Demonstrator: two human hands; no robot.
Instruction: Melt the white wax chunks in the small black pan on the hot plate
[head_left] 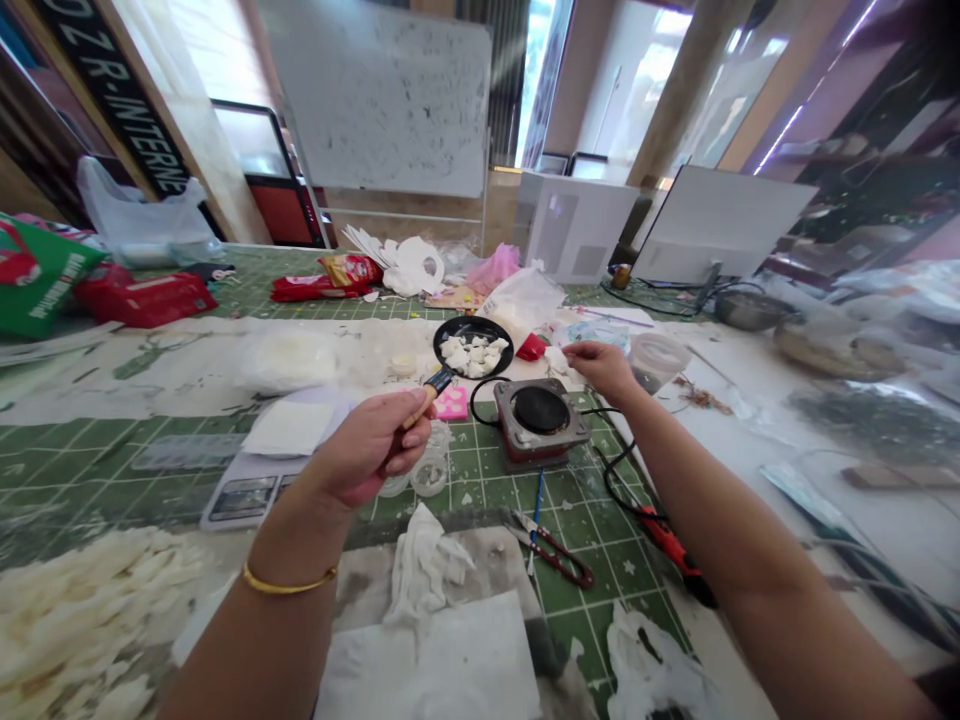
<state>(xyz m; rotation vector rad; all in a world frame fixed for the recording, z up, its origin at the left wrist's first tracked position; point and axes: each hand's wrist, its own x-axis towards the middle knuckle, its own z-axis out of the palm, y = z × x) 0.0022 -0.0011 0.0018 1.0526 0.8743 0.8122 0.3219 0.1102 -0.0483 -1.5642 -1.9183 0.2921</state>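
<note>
Two things run out of frame at the left, a green bag (45, 280) with unreadable pale lettering and a dark sign (120, 95) showing "Z R·INTERNE", while the whiteboard (390, 100) bears marks too faint to read. The left hand (382, 440) is clamped on, and partly hides, the handle (439, 381) of a black frying pan (469, 328) of white chunks (474, 356), left of and beyond the hot plate (541, 410). Whether the right hand (604, 367) pinches the white scrap (556, 359) near its fingertips, I cannot tell.
</note>
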